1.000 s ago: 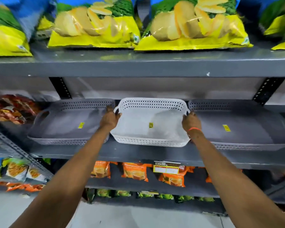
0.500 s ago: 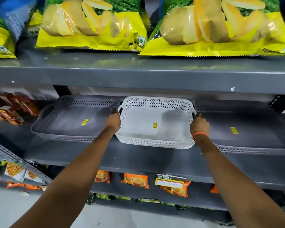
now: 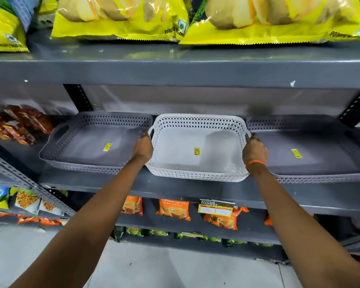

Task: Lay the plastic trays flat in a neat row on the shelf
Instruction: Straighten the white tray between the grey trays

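A white perforated plastic tray (image 3: 175, 154) lies in the middle of the grey metal shelf (image 3: 185, 190), between two grey trays. My left hand (image 3: 142, 146) grips its left handle and my right hand (image 3: 255, 150), with an orange band at the wrist, grips its right handle. The left grey tray (image 3: 87, 146) and the right grey tray (image 3: 312, 148) lie flat on either side, close against the white one. Each tray carries a small yellow sticker inside.
The shelf above (image 3: 175, 73) holds yellow chip bags (image 3: 121, 19). Red snack packs (image 3: 19, 125) lie at the far left of the tray shelf. Orange packets (image 3: 174, 208) fill the shelf below. Black slotted uprights (image 3: 77, 98) stand behind the trays.
My view has shifted closer and slightly upward. Both hands keep their grip on the white tray's handles, and the tray stays in about the same spot between the grey ones.
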### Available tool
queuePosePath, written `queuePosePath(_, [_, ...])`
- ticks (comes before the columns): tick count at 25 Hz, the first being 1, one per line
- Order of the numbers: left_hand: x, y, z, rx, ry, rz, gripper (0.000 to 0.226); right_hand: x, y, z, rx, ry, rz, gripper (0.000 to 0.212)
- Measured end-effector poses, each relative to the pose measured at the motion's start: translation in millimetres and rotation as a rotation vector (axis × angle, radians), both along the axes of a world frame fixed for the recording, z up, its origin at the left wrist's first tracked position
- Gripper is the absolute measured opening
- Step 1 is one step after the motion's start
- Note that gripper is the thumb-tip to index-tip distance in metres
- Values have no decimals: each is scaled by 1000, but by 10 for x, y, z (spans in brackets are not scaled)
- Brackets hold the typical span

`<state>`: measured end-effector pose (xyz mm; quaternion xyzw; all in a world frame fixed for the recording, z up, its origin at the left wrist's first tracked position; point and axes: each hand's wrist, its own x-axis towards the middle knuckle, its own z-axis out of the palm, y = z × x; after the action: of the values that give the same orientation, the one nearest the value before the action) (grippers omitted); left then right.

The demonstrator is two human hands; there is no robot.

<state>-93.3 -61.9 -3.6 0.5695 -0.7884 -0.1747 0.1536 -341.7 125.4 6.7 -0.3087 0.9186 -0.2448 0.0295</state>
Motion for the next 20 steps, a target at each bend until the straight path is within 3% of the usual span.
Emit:
queuePosePath(8, [248,298,60,-19,-2,-61,48,243,273,-29,-20,24,-11,30])
queuePosePath(20, [312,330,17,-7,60,-62,38,354,359,-36,-5,41,-16,33])
